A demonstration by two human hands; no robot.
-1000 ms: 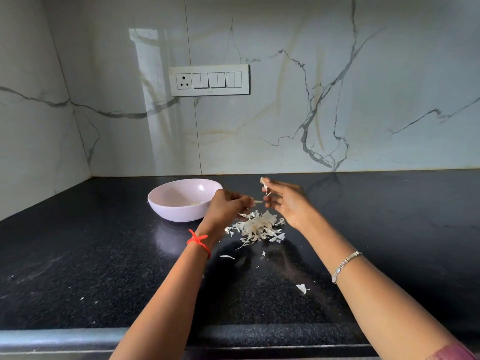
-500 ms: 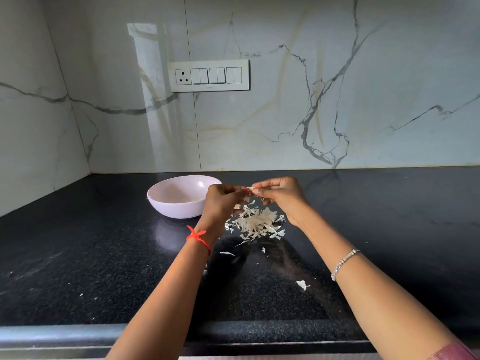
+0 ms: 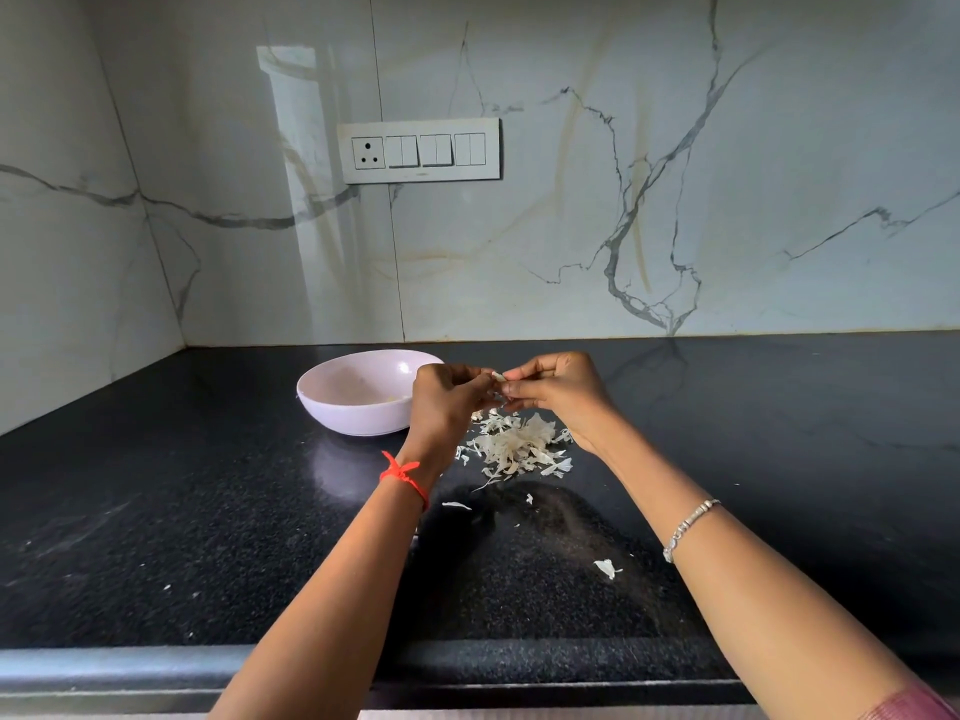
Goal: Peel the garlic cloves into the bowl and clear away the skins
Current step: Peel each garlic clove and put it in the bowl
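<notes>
garlic clove [image 3: 498,377] sits pinched between left hand [image 3: 447,402] and right hand [image 3: 558,389], both grasping it above the pile of skins [image 3: 519,444] on the black table [image 3: 182,511], just right of the pale bowl [image 3: 353,420]. loose flakes [image 3: 607,568] lie nearer.

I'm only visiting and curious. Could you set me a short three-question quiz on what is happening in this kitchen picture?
1. Where does the pile of skins lie? A) inside the bowl; B) on the counter beside the bowl; C) on the wall switches.
2. True or false: the left hand and the right hand both pinch the garlic clove between them.
3. Fill in: the left wrist wears a ___ thread.
Key: 1 B; 2 true; 3 red.
</notes>
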